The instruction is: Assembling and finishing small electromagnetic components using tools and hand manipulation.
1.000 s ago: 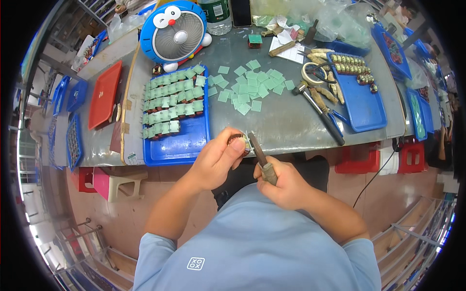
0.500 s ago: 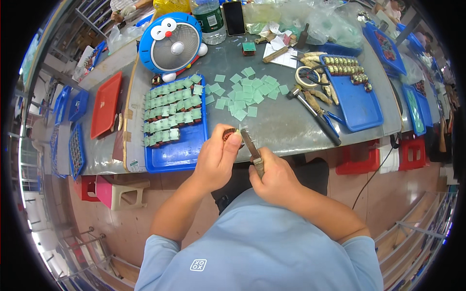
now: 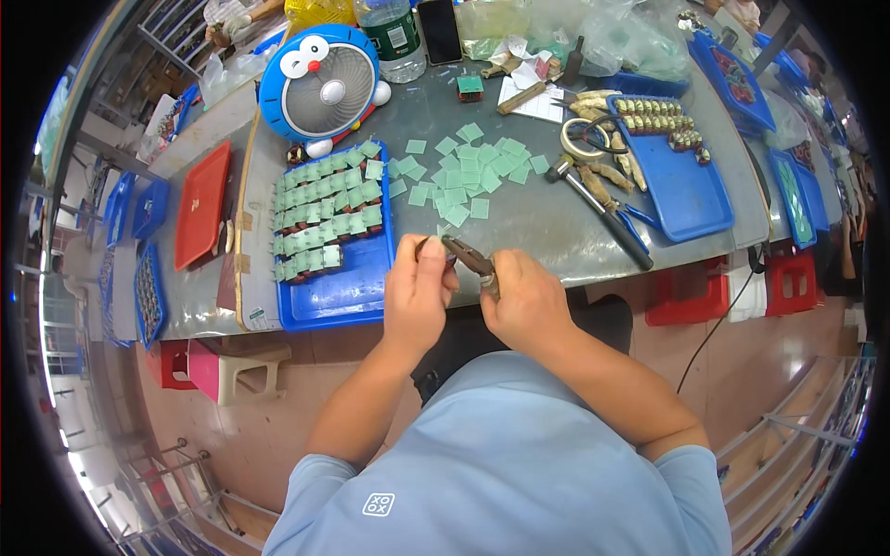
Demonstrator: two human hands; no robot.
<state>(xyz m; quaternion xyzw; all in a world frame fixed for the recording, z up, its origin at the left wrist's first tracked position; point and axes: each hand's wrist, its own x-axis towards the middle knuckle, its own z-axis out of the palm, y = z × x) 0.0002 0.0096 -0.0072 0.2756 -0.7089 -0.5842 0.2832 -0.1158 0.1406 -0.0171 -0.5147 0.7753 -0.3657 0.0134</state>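
Note:
Above the near edge of the table, my left hand [image 3: 417,289] pinches a small wire-wound coil [image 3: 423,246] between thumb and fingers, mostly covered by them. My right hand [image 3: 527,296] is wrapped round the pale handle of a flat, brown-bladed hand tool [image 3: 470,257], knife-like in outline. Its tip meets the coil at my left fingertips; the exact contact is too small to make out. Just beyond lie loose pale-green square plates [image 3: 459,176] in a scattered pile. To the left, a blue tray [image 3: 357,295] holds rows of coils topped with green plates.
A cartoon-faced fan [image 3: 324,88], bottle [image 3: 391,42] and phone [image 3: 438,32] stand at the back. On the right lie a hammer [image 3: 603,215], tape roll [image 3: 582,139], blue-handled pliers [image 3: 640,218] and another blue tray [image 3: 691,195] with coils. A red tray [image 3: 202,204] sits far left.
My left hand has turned, so its fingers cover more of the coil. The tool's blade has swung from upright to slanting leftward, and my right hand has risen slightly.

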